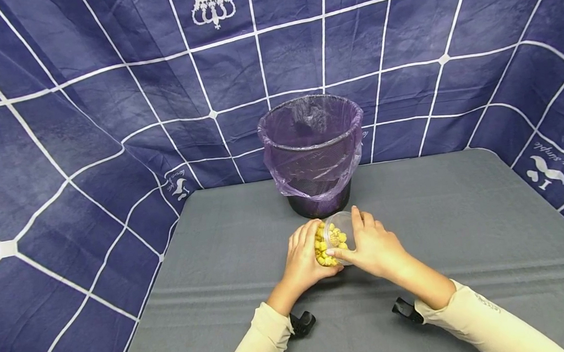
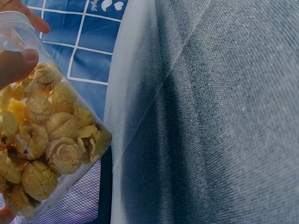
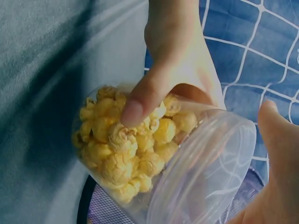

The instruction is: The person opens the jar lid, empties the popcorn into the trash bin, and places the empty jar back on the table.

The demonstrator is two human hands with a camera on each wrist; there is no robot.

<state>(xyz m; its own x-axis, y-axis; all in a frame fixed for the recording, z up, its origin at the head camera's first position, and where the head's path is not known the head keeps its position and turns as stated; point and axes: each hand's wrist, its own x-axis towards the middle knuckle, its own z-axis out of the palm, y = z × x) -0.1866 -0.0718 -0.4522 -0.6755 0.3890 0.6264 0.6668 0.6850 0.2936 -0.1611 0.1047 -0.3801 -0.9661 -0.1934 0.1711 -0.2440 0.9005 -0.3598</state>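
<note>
A clear plastic jar [image 1: 321, 245] of yellow popcorn [image 3: 126, 149] is tilted on its side, its mouth end turned toward my right hand. Around the jar's body my left hand [image 1: 302, 256] wraps, with the thumb pressed on the wall in the right wrist view. My right hand [image 1: 379, 250] spans the translucent lid [image 3: 212, 172] at the mouth end, thumb on the near side and fingers on the far side. Its contact with the lid is partly hidden. Through the plastic, round popcorn pieces [image 2: 60, 126] show in the left wrist view.
Just beyond the hands stands a black mesh bin [image 1: 315, 187] lined with a thin purple bag [image 1: 352, 120]. A grey cloth [image 1: 220, 269] covers the table. Blue curtains [image 1: 152, 37] with white grid lines hang behind and at both sides.
</note>
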